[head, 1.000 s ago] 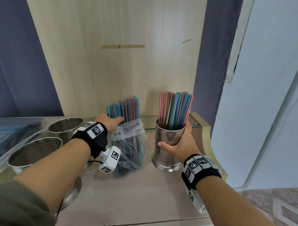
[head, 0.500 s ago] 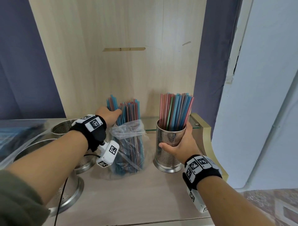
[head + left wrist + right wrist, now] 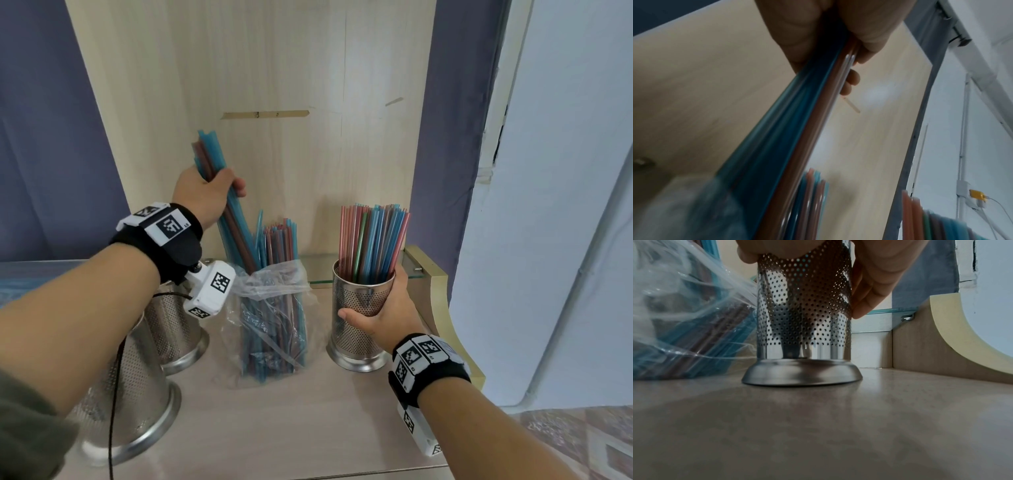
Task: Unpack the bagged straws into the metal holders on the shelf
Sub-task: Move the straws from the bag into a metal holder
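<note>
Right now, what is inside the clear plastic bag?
The clear plastic bag holds upright blue and brown straws. The left hand grips a bundle with lower ends still inside. Crinkled plastic blurs the bottom.

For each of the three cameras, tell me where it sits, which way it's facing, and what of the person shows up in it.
Head: worn high, facing forward and down at the shelf; shows both forearms, the left hand gripping a straw bundle, the right hand round the metal holder.
Left wrist: looks up along the palm and bundle toward the wooden back panel.
Right wrist: sits low by the shelf, facing the holder's base; fingers show.
Shared: the plastic bag and the filled holder appear in head and right wrist views.
</note>
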{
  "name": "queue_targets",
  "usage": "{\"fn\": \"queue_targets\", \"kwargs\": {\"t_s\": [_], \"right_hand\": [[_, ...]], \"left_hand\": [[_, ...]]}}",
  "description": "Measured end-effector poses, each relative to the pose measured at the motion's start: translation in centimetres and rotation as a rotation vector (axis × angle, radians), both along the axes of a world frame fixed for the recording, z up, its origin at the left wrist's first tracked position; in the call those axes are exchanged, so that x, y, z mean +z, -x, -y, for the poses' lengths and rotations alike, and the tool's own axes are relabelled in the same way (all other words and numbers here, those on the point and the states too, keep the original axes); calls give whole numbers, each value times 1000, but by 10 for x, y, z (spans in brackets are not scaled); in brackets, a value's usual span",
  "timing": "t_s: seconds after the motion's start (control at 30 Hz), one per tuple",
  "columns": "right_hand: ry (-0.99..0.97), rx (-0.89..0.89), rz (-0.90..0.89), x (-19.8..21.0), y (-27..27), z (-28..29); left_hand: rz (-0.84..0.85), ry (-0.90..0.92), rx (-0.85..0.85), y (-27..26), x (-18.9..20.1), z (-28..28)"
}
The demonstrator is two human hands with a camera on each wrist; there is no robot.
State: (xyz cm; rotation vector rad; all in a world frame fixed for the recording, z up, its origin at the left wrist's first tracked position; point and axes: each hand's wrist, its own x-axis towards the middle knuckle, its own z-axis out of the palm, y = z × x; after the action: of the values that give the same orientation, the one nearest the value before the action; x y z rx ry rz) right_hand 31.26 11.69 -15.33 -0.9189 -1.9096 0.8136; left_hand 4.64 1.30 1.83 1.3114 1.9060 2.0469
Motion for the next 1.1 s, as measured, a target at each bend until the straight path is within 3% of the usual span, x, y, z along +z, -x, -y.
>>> {"fn": "queue_targets", "kwargs": {"t_s": [0.5,0.63,0.8,0.9,1.0,1.1], "right_hand": [[11,6,-4,0,0,0],[1,21,-27,1,-1,0],[11,23,-26,1,0,0],[16,28,-30,0,0,-1],[14,21,-27,1,-1,0],[3,3,-31,1,-1,1]], "left_hand": [[-142,-227,-30,-20,54,18],[-115,-322,-41,-32,70,22],[54,-475,-133,-56,88,21],[55,-444,-183,-76,86,11],[-57,-305,-198,-98,75,-4],[-24,-270,-239,-114,65,-17]]}}
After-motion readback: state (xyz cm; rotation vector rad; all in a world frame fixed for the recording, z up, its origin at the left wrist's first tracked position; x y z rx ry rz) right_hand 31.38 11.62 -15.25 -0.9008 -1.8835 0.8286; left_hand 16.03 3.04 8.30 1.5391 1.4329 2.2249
